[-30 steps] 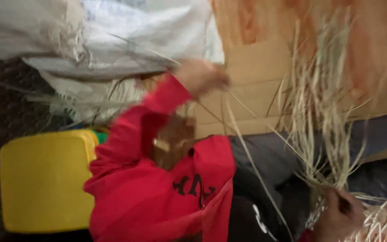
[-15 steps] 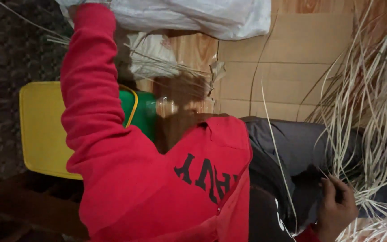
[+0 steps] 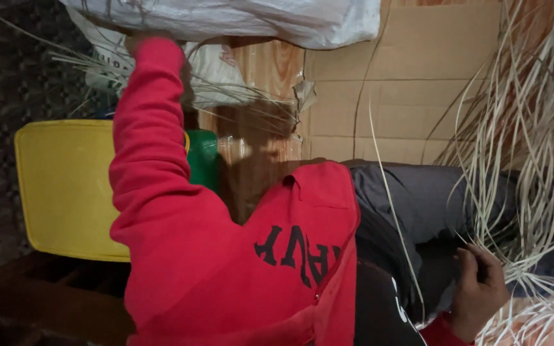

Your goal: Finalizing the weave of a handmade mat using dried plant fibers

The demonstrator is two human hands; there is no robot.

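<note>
While the right hand point(image 3: 479, 291) curls its fingers around a gathered bunch of pale straw strands point(image 3: 520, 166), those strands fan upward and outward from the fist over a flattened cardboard sheet point(image 3: 411, 83). Far across from it, the left hand reaches under a white woven sack point(image 3: 238, 19); its red sleeve point(image 3: 149, 147) hides it, so whether it grips anything cannot be told. Beside that sleeve lies a yellow plastic lid point(image 3: 59, 186).

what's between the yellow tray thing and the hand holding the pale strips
In the head view, the person's red sweatshirt fills most of the stretch between the yellow lid and the right hand gripping the pale strips, then dark trousers.
</note>
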